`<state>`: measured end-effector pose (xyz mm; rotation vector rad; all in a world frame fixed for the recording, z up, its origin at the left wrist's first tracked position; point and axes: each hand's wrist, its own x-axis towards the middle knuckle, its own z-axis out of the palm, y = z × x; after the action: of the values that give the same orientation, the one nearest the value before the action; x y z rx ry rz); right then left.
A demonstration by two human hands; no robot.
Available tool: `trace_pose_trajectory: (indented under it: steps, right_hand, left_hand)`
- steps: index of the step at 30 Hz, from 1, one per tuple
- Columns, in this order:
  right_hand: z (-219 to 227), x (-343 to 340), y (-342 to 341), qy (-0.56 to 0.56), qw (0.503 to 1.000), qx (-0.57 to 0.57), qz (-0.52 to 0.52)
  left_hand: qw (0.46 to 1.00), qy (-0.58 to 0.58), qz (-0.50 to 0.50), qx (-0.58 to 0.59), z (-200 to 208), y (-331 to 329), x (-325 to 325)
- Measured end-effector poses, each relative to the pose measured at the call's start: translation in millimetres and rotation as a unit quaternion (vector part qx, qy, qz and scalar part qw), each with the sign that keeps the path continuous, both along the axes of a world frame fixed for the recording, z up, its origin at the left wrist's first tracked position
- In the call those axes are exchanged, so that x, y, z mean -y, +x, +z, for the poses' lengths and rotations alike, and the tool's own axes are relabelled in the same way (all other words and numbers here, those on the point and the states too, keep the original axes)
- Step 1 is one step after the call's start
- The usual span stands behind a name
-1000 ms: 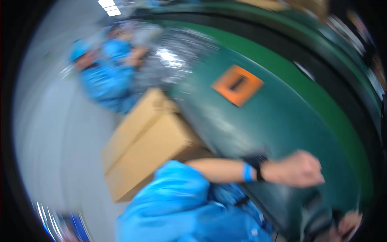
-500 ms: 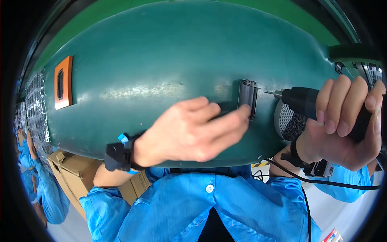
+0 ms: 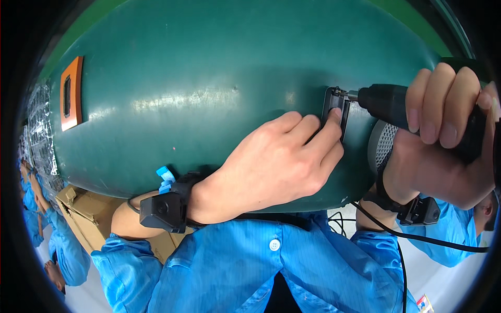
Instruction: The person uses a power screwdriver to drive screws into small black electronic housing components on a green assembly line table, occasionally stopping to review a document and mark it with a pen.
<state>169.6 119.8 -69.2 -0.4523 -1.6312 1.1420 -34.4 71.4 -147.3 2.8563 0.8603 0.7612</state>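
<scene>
A narrow black plastic part (image 3: 327, 101) lies on the green table mat (image 3: 209, 57), right of centre. My left hand (image 3: 282, 161) is closed on it, with fingertips pressed against its face and side. In my right hand (image 3: 443, 161) is a black electric screwdriver (image 3: 383, 99), held level and pointing left, fingers wrapped round its body. The bit meets the far end of the part, where small metal pieces show; whether a screw sits there is too small to tell. Part of the near end is hidden by my left fingers.
A grey round tray (image 3: 377, 146) with a dotted surface stands below the screwdriver, partly covered by my right wrist. An orange fixture (image 3: 77, 94) lies at the far left. A black cable (image 3: 443, 244) hangs near my right arm. A cardboard box (image 3: 78, 208) and other people are at the lower left.
The screwdriver has come left and up onto the far end of the black part. My left hand has moved right and taken a firmer hold on the part.
</scene>
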Motion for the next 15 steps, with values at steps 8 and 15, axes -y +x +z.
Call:
trace_pose_trajectory:
  steps: [8,15]
  right_hand:
    - [-2.0,-4.8,-5.6,-0.012,1.0,0.022,0.003]
    - [-3.6,-8.9,-9.4,-0.01,1.0,0.029,0.002]
  left_hand:
    - [0.999,-0.029,0.011,0.023,-2.2,1.9,3.9]
    - [0.999,-0.028,0.011,0.039,-6.8,4.0,4.0]
